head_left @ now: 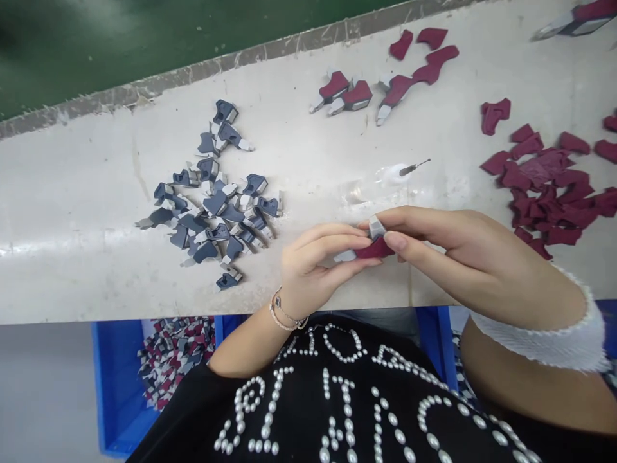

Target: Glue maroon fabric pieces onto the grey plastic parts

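Observation:
My left hand [315, 267] and my right hand [463, 247] meet over the front edge of the white table [72, 257]. Both pinch one small part [373, 244], grey plastic with a dark red cover on it. The left fingers close on its left end, the right thumb and forefinger on its right end. A bead bracelet circles my left wrist and a white cuff my right forearm.
A pile of blue-grey parts [216, 206] lies to the left. Loose dark red covers [549, 186] heap at the right. Three covered red parts [357, 95] lie at the back. A small pointed tool [407, 170] rests beyond my hands. A blue bin [116, 386] of parts stands below.

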The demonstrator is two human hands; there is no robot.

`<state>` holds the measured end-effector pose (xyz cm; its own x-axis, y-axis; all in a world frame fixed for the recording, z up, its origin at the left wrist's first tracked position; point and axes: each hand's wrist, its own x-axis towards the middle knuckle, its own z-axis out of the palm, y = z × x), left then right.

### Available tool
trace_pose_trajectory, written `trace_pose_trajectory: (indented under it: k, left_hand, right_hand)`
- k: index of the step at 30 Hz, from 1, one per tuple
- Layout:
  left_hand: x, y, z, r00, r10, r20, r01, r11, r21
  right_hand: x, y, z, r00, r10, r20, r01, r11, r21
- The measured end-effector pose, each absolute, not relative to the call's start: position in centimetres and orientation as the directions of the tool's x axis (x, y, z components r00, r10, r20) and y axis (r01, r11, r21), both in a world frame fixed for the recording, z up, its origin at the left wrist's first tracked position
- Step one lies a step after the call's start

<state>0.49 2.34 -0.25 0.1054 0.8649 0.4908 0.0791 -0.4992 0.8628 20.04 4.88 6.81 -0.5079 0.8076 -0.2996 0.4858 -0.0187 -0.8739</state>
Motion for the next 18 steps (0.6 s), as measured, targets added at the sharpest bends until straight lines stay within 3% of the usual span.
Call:
trace_pose_trajectory:
  k: [18]
  left_hand:
    - [0.5, 2.25, -0.32, 0.123, 0.849, 0.513, 0.065, -0.523, 0.85]
  right_hand:
    - [19.45, 4.5, 6.99, -0.462, 0.852, -0.247, 0.584, 0.083, -0.807]
